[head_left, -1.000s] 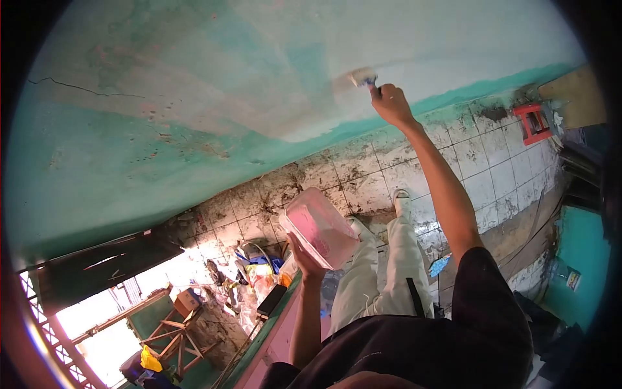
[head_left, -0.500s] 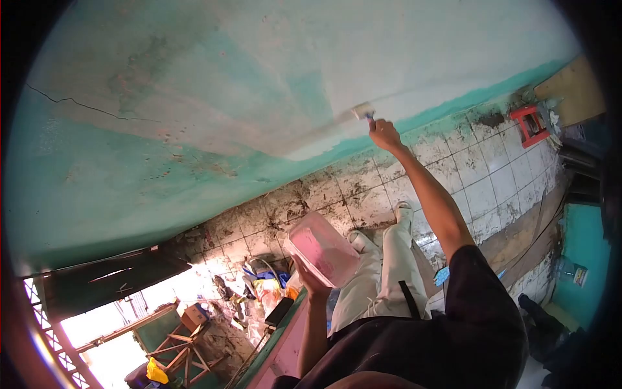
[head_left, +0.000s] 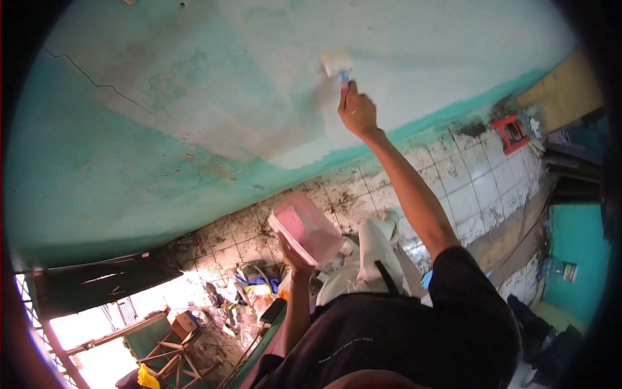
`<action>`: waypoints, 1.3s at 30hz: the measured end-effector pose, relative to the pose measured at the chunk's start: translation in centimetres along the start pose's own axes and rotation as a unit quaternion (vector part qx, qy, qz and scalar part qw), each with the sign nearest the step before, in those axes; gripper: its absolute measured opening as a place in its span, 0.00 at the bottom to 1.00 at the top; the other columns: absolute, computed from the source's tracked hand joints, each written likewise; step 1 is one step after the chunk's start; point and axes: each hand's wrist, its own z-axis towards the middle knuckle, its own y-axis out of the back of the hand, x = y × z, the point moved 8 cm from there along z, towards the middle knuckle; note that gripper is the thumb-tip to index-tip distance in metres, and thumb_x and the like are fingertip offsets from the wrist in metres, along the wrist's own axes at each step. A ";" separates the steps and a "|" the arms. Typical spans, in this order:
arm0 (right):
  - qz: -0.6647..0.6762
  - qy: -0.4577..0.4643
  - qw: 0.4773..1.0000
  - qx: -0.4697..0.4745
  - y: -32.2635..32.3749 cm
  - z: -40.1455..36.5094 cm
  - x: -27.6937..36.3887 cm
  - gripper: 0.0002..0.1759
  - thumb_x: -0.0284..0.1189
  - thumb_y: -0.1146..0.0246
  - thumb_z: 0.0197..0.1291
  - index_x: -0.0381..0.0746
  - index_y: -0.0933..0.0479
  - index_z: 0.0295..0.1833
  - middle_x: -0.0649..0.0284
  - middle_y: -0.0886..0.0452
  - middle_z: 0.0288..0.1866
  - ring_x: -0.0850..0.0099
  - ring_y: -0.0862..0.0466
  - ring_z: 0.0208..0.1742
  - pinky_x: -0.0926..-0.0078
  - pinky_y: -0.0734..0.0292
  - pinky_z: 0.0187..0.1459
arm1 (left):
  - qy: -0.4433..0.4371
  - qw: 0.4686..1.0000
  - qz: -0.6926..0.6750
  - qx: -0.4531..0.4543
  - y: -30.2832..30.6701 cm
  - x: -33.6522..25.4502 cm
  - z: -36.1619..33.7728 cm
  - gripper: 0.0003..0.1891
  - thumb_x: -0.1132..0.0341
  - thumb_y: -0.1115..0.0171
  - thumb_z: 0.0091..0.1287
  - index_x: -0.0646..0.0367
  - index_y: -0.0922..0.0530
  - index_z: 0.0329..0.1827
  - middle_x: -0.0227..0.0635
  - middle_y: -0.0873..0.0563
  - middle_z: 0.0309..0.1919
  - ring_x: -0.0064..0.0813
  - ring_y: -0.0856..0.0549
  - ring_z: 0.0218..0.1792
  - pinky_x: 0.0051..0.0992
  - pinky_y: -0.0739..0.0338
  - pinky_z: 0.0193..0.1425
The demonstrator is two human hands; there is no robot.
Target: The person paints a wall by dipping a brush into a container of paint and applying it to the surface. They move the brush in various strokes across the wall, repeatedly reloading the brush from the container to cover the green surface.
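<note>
My right hand (head_left: 358,111) is closed round the blue handle of a wide paintbrush (head_left: 336,63), whose pale bristles are at the wall. The wall (head_left: 84,162) is turquoise, with a large area of whitish paint around the brush. My left hand (head_left: 295,253) holds a pink plastic tub (head_left: 304,227) by its side, tilted in front of my legs. Whitish and pink paint shows inside the tub. A dark crack (head_left: 97,83) and chipped patches mark the wall to the left.
Dirty white tiles (head_left: 476,168) cover the floor along the wall. A red stool (head_left: 510,134) stands at the right near a wooden board (head_left: 564,91). Bags and clutter (head_left: 256,292) lie at the lower left, beside a wooden frame (head_left: 172,353) and a cardboard box (head_left: 183,324).
My right hand has moved the paintbrush up the wall and slightly left. The tub in my left hand sits a little further left and higher in view, and the camera view has shifted.
</note>
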 end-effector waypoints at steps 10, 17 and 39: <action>0.203 -0.083 0.925 0.311 -4.1 -5.2 -4.5 0.15 0.32 0.48 0.74 0.33 0.23 0.40 0.55 0.18 0.25 0.65 0.18 0.23 0.64 0.23 0.28 | 0.015 0.998 -0.023 0.055 0.7 -3.4 -1.1 0.33 0.35 0.54 0.75 0.44 0.34 0.75 0.26 0.23 0.59 0.23 0.19 0.52 0.25 0.19 0.48; 0.138 0.193 0.969 -0.063 8.1 -1.5 6.0 0.24 0.24 0.40 0.68 0.45 0.27 0.69 0.58 0.22 0.29 0.59 0.21 0.24 0.62 0.27 0.28 | 0.010 0.997 -0.074 0.036 3.4 -3.5 -2.1 0.35 0.35 0.56 0.75 0.46 0.38 0.78 0.33 0.26 0.67 0.38 0.23 0.64 0.43 0.24 0.65; 0.202 0.159 0.964 -0.069 11.6 -3.4 9.5 0.20 0.25 0.39 0.68 0.41 0.21 0.65 0.54 0.22 0.27 0.61 0.22 0.24 0.63 0.25 0.31 | -0.092 0.993 -0.015 0.068 -0.9 -7.5 -5.3 0.38 0.34 0.59 0.75 0.47 0.43 0.81 0.36 0.36 0.76 0.44 0.31 0.73 0.50 0.34 0.74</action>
